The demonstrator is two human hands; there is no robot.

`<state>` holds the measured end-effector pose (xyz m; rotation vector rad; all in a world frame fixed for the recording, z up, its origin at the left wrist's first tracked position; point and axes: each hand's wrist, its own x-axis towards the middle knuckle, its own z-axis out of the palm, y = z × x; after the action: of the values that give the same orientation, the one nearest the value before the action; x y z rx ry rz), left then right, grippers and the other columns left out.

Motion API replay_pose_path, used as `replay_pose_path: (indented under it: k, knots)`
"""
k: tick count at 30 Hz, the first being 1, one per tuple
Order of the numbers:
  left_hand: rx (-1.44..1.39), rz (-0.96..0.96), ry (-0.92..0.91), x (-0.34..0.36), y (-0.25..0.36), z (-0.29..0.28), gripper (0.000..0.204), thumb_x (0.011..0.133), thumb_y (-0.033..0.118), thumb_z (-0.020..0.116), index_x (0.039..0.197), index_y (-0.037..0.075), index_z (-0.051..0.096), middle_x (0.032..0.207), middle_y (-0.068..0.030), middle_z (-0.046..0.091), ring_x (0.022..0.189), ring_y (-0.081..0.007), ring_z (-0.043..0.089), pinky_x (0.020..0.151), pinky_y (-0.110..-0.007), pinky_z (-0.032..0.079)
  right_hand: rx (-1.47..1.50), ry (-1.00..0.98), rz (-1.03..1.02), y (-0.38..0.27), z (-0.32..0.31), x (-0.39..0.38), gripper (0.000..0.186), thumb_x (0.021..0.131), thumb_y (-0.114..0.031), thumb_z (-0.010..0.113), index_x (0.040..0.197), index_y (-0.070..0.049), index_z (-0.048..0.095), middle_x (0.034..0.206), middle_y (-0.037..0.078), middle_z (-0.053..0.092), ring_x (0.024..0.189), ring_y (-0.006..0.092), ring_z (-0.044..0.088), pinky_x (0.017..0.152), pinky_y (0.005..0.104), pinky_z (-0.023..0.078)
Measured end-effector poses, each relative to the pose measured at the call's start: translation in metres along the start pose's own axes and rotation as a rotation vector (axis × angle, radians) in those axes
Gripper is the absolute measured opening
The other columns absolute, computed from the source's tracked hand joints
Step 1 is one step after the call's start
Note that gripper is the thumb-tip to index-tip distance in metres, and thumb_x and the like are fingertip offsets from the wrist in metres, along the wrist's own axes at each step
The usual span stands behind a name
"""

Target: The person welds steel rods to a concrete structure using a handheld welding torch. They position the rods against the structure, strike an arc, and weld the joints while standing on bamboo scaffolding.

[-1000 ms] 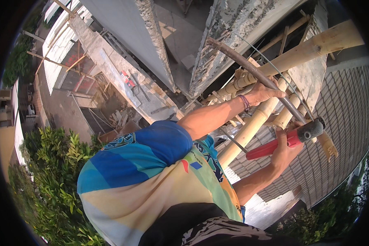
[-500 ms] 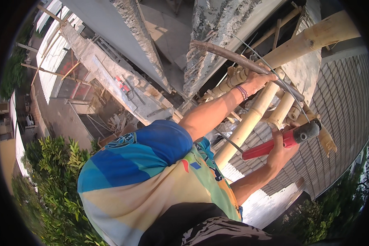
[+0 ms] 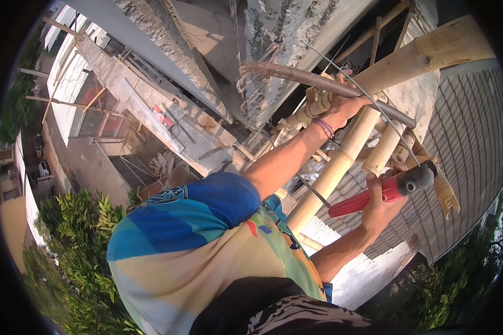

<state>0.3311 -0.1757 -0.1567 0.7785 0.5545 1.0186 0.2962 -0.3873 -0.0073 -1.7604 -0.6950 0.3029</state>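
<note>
My left hand (image 3: 346, 103), a purple band at its wrist, grips a long brown metal pipe (image 3: 285, 72) that slants across the bamboo. My right hand (image 3: 374, 204) holds a red tool (image 3: 346, 205) with a grey and black head (image 3: 416, 181), lower on the right. A thin metal rod (image 3: 334, 64) crosses the pipe and runs down to the tool's head. Thick bamboo poles (image 3: 352, 139) lie just beneath both hands, with a large horizontal one (image 3: 452, 42) at the upper right.
Rough concrete edges (image 3: 201, 72) fill the top. A dusty concrete ledge (image 3: 112, 67) carries red and grey items (image 3: 162, 120). Grey tiled roofing (image 3: 464, 128) drops away on the right. Leafy treetops (image 3: 72, 240) lie far below at lower left, beside bamboo scaffolding (image 3: 61, 100).
My left hand and the pipe have shifted up and to the left. My right hand and the red tool have moved slightly left, and the whole view has shifted a little.
</note>
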Motion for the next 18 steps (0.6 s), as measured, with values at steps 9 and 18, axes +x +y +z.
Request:
replay_pose_path:
  k: [9, 18]
  knots:
    - [0.069, 0.021, -0.115, 0.006, 0.012, -0.002, 0.108, 0.075, 0.016, 0.084, 0.158, 0.003, 0.017, 0.147, -0.0192, 0.04, 0.137, -0.0298, 0.043, 0.117, -0.044, 0.035, -0.141, -0.074, 0.007, 0.001, 0.029, 0.018, 0.055, 0.072, -0.013, 0.081, 0.118, -0.001, 0.055, 0.089, 0.002, 0.052, 0.081, 0.0139, 0.051, 0.077, 0.0303, 0.044]
    - [0.168, 0.047, -0.092, 0.011, 0.007, -0.005, 0.092, 0.072, 0.021, 0.086, 0.148, 0.0, 0.04, 0.141, -0.0204, 0.046, 0.132, -0.0337, 0.047, 0.113, -0.046, 0.04, -0.31, -0.13, 0.034, -0.012, 0.06, 0.041, 0.058, 0.068, -0.012, 0.079, 0.12, -0.001, 0.054, 0.094, 0.004, 0.053, 0.084, 0.0157, 0.053, 0.081, 0.0324, 0.044]
